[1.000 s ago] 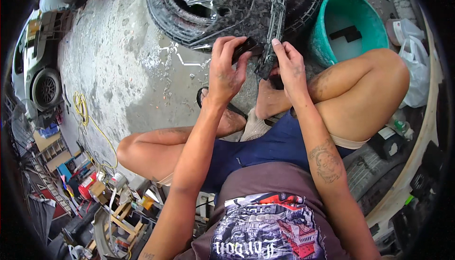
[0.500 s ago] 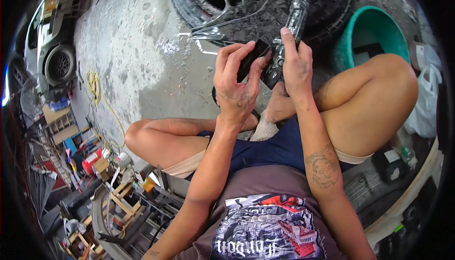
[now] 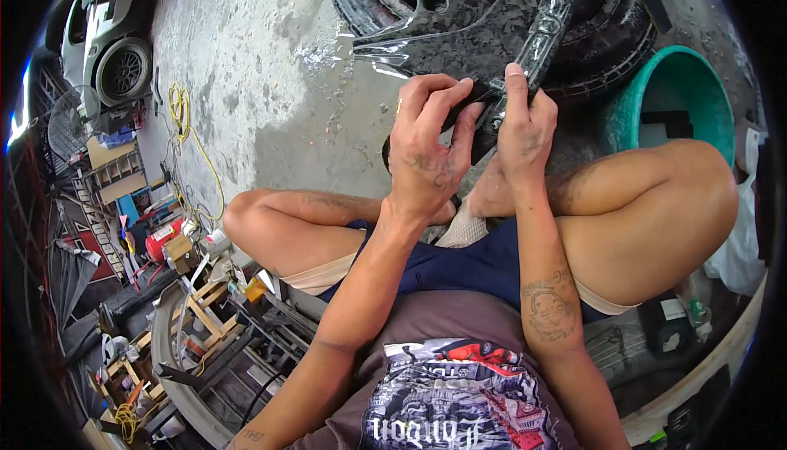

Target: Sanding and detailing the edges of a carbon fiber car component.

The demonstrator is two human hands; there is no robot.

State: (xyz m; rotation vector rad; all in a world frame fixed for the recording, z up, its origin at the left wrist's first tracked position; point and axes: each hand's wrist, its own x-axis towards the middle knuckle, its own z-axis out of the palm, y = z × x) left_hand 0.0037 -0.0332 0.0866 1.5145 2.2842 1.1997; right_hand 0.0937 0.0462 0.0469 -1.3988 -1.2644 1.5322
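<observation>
A glossy black panel (image 3: 484, 20) with a marbled flake pattern and cut-out openings lies over a stacked black tyre (image 3: 611, 81). Its narrow edge strip slants down toward me. My right hand (image 3: 527, 138) is closed on the near end of this strip, thumb lying along the top. Just to the left, my left hand (image 3: 432, 145) pinches a small black block (image 3: 456, 112) between thumb and fingers, right beside the panel's edge. My fingers cover most of the block, and I cannot tell whether it touches the panel.
A green bucket (image 3: 684, 93) with something dark inside stands to the right, near my knee. White plastic bags (image 3: 738, 245) lie beyond it. A yellow cord (image 3: 182, 114) crosses the concrete floor at left, near a parked car (image 3: 111, 48) and cluttered tools and wood.
The whole view has shifted, so the panel and bucket appear further right. My left hand has turned, and the block shows less and sits lower against the panel's end.
</observation>
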